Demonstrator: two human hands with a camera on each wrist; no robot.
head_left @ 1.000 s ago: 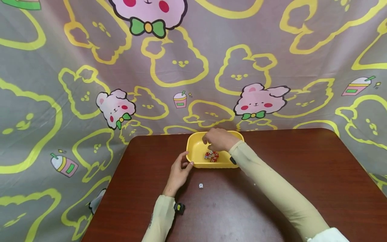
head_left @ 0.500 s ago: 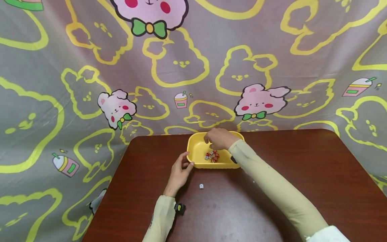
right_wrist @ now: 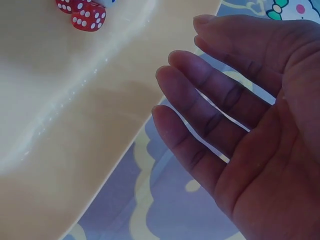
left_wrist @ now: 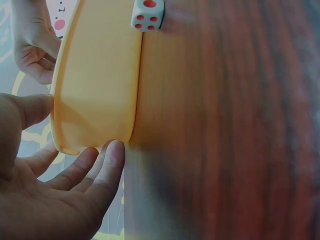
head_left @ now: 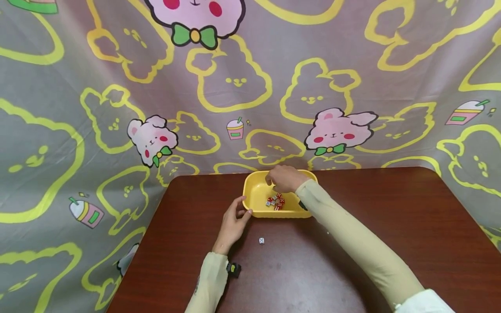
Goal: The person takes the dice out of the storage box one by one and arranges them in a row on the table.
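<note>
At twelve o'clock on the tabletop point(head_left: 188, 226), the tray point(head_left: 285, 214) holds dice point(head_left: 277, 202); the left hand point(head_left: 232, 224) grips its eight o'clock corner; the right hand point(head_left: 287, 178), loose and empty, hangs over one o'clock. If it snags the tray, dice might spill.

red-brown table point(head_left: 383, 217), rounded far corners | grey cloth point(head_left: 250, 94) behind | prints: yellow outlines point(head_left: 238, 108), rabbit heads point(head_left: 339, 127), drink cups point(head_left: 235, 129)

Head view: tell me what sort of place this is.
Probably a makeshift recording spot: a yellow-patterned grey cloth backdrop hangs behind a reddish-brown, wooden-looking table, and a black boxy device sits at the cream left sleeve.
</note>
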